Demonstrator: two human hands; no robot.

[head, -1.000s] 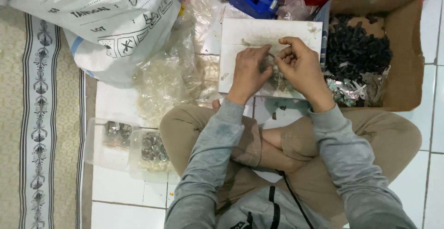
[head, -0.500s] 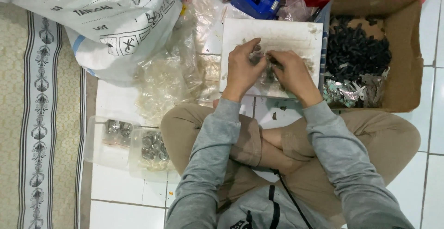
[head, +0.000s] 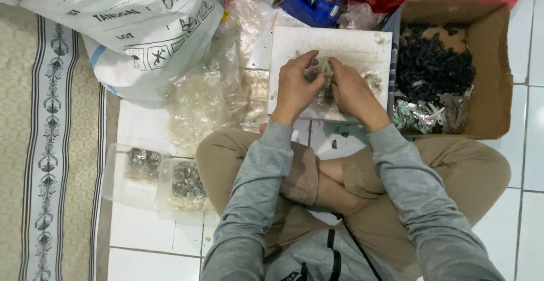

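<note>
Two hands: our left hand (head: 296, 88) and right hand (head: 352, 93) meet over a white rectangular board (head: 362, 45) on the tiled floor (head: 532, 60).
Fingers: both sets curl closed, pinching a small crinkled clear plastic packet (head: 318, 71) between them.
Packet: above the board's middle, just beyond our crossed legs.
Right side: brown cardboard box (head: 492, 60) touching the board, holding small black pieces (head: 433, 65).
Left side: large white woven sack (head: 130, 26); two clear plastic tubs (head: 156, 182) with metal parts.
Far edge: blue tape dispenser (head: 310, 3).
</note>
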